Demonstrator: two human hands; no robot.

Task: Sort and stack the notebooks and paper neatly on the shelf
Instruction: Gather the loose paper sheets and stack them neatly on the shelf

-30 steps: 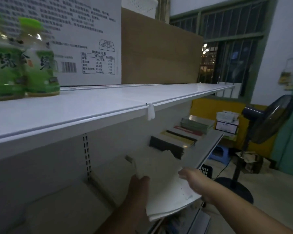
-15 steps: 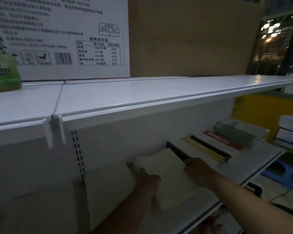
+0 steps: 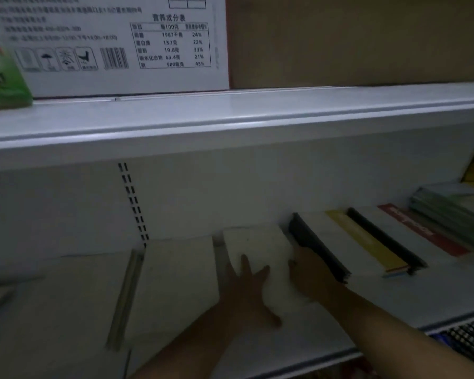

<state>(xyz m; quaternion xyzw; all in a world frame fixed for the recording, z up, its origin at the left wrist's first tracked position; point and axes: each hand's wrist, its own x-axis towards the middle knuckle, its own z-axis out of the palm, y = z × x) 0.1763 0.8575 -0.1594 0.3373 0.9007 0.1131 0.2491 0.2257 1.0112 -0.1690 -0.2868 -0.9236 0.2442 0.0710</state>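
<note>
On my feed the paper [image 3: 257, 247] sits far back on the shelf [image 3: 422, 294], just left of a black notebook [image 3: 320, 250], with the left hand [image 3: 244, 291] flat on it, fingers spread loose, and the right hand [image 3: 309, 274] at its right edge, though it's too dark to tell if those fingers grip.

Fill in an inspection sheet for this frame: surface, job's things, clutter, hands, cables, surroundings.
Surface: white lower shelf, dimly lit.
Job's things: white paper stack lying flat; to its right a row of notebooks, black-spined notebook nearest, green stack farthest.
Clutter: pale strip lying left of the paper.
Hands: left hand flat on the paper stack, fingers spread; right hand at its right edge, grip unclear.
Cables: nothing seen.
Surroundings: upper shelf carrying white carton, brown carton, green package.
</note>
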